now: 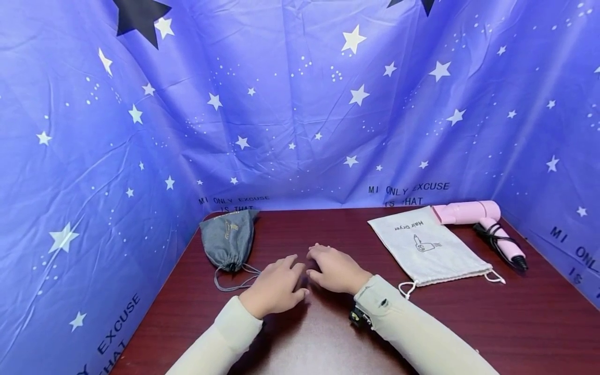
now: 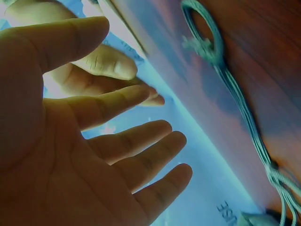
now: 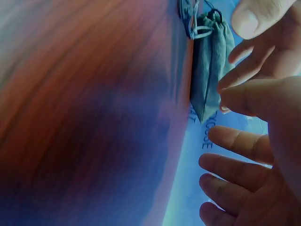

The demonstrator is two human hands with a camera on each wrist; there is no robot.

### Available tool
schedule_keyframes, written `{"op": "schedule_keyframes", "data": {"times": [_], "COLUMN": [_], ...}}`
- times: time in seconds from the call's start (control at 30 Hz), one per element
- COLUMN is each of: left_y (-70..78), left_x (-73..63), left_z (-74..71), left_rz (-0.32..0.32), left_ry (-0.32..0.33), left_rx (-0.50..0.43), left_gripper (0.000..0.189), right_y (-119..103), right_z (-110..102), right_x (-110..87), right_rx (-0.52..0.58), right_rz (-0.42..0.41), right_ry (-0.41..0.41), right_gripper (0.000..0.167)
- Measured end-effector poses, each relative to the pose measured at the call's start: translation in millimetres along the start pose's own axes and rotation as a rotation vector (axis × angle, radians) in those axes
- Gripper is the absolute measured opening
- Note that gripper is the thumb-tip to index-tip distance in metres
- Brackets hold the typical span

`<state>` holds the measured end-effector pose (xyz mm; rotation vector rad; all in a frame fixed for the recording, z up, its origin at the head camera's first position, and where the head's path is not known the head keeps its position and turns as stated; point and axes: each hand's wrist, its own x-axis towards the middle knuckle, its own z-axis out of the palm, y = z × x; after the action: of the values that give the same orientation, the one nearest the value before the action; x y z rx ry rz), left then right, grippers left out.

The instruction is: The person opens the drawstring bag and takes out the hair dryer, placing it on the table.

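Note:
My left hand [image 1: 277, 285] hovers over the middle of the table with its fingers loosely spread, nothing in it. Close beside it is my right hand [image 1: 338, 270], also holding nothing, its fingers relaxed and a little apart. Just left of the left hand lies a grey drawstring pouch [image 1: 228, 238], drawn in at the neck, its cord [image 2: 240, 101] trailing toward that hand. To the right of the right hand a white drawstring bag [image 1: 428, 247] printed "Hair Dryer" lies flat. A pink hair dryer [image 1: 469, 212] rests at its far right corner, black cord wrapped round the handle.
The dark red wooden table [image 1: 323, 338] carries all these things. Blue cloth [image 1: 290, 104] with white stars hangs behind it and along both sides, close to the table's edges.

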<state>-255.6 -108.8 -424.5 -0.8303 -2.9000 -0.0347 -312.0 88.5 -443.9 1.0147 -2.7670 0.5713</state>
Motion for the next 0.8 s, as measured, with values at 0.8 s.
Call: {"op": "schedule_keyframes", "data": {"times": [0.8], "left_y": [-65.3], "left_x": [-34.7], "left_z": [-14.2], "left_rz": [-0.339], "left_ry": [0.211], "left_rx": [-0.122], "left_gripper": [0.053], "right_y": [-62], "right_z": [18], "right_x": [44.8], "right_rx": [-0.051], "right_rz": [-0.051], "right_ry": [-0.040], "right_gripper": [0.040]}}
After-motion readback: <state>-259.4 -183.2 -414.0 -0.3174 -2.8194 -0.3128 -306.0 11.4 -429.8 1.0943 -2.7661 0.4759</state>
